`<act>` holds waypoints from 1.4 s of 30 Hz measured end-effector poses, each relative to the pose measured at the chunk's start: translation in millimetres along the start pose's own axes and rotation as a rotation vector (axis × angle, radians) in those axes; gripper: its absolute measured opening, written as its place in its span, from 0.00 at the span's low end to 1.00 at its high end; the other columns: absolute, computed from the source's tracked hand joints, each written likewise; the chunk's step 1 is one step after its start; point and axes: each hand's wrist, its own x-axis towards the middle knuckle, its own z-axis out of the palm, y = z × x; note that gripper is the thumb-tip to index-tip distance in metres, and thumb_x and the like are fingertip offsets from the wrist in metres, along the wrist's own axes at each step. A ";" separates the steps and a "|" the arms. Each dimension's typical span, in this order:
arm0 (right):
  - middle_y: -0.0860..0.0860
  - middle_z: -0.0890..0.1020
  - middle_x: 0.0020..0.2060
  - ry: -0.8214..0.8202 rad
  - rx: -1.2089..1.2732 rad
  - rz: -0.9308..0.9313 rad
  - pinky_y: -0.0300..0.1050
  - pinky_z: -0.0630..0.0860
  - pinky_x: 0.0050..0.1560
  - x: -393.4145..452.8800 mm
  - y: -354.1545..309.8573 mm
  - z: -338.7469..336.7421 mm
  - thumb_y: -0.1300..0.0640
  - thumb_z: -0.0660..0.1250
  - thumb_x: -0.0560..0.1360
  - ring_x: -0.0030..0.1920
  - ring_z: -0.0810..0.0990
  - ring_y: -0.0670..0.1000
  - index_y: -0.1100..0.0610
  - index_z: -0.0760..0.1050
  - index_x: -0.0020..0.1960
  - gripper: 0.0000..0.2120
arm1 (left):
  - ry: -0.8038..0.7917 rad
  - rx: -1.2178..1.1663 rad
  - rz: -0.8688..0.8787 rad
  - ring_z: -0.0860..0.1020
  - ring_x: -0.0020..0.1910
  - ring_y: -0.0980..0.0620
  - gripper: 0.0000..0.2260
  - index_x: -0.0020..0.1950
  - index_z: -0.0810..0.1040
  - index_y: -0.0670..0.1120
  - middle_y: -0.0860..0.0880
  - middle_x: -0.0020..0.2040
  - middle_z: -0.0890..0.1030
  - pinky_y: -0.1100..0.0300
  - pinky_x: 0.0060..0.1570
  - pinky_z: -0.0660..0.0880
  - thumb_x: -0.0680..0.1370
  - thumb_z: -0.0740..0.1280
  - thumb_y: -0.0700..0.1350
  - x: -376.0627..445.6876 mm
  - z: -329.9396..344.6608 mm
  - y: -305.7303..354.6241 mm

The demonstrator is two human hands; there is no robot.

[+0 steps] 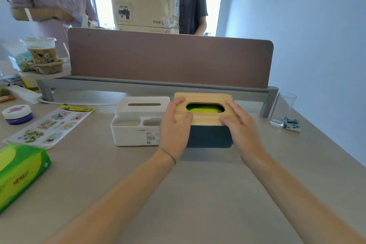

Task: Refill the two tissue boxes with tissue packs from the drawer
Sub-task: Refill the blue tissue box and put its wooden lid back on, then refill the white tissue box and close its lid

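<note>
The left hand [174, 125] and right hand [240, 123] are pressing the wooden lid [204, 112] onto the dark tissue box [210, 136], clamped at its ends; the spare green tissue pack [19, 174] is lying well left, nearer the left hand, beyond the white tissue box [138, 123].

Single head-worn view, looking forward and down, close over the desk [198, 194], facing the partition [170, 59].

White box [138, 125] touches dark box [210, 134] leftward; glass [282, 112] stands well right.
</note>
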 end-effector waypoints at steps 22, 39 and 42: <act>0.49 0.70 0.74 -0.273 -0.329 0.112 0.42 0.64 0.61 161.5 71.8 2.8 0.48 0.72 0.75 0.69 0.70 0.51 0.50 0.65 0.77 0.33 | -0.051 0.126 -0.217 0.73 0.53 0.55 0.18 0.67 0.74 0.50 0.51 0.59 0.74 0.68 0.44 0.72 0.78 0.70 0.39 149.4 70.5 -82.6; 0.54 0.69 0.74 -0.074 -0.466 -0.227 0.45 0.62 0.70 133.1 66.3 21.6 0.56 0.64 0.80 0.74 0.65 0.53 0.53 0.69 0.73 0.22 | -0.107 0.627 0.138 0.75 0.57 0.50 0.14 0.68 0.73 0.50 0.50 0.60 0.75 0.56 0.60 0.74 0.82 0.61 0.46 130.6 64.6 -59.2; 0.50 0.74 0.71 -0.107 -0.458 -0.394 0.47 0.66 0.71 115.7 40.7 36.2 0.59 0.66 0.76 0.72 0.69 0.51 0.52 0.72 0.71 0.23 | -0.121 0.672 0.193 0.76 0.57 0.50 0.15 0.68 0.74 0.53 0.50 0.64 0.76 0.58 0.58 0.74 0.82 0.61 0.47 121.1 46.6 -41.3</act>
